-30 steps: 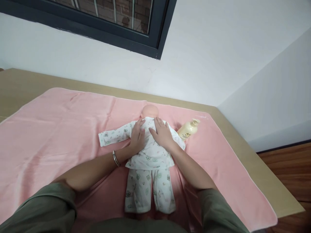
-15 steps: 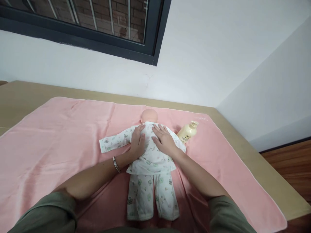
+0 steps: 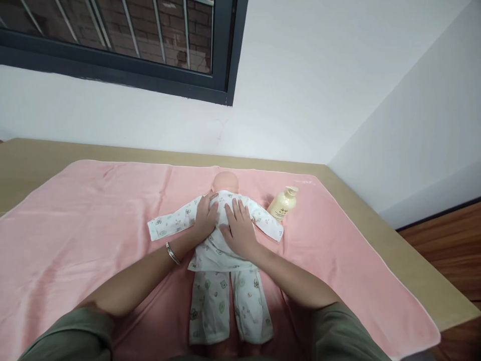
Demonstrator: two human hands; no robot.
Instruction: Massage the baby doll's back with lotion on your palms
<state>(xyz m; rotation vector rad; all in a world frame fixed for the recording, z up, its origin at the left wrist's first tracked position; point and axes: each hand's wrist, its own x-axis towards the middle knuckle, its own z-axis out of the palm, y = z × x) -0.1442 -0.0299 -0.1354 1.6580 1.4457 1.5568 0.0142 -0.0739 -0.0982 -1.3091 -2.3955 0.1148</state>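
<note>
A baby doll (image 3: 226,181) lies face down, its head toward the wall. It wears a white printed top (image 3: 216,256) and matching trousers (image 3: 210,306), and its sleeves spread out to both sides. My left hand (image 3: 206,216) rests on the left side of its upper back, fingers extended. Flat on the right half of the back lies my right hand (image 3: 239,228), its fingers slightly apart. Neither hand grips anything. Just beyond the doll's right sleeve stands a pale yellow pump bottle (image 3: 282,203).
A pink blanket (image 3: 338,271) lies under the doll on a light wooden table (image 3: 379,235). Behind the table rises a white wall (image 3: 285,90) with a dark-framed window (image 3: 221,75). Brown wood panelling (image 3: 447,245) is at the right.
My right hand has moved toward the middle of the doll's back, leaving the right sleeve more visible. The left hand stays in about the same spot. The view has shifted slightly.
</note>
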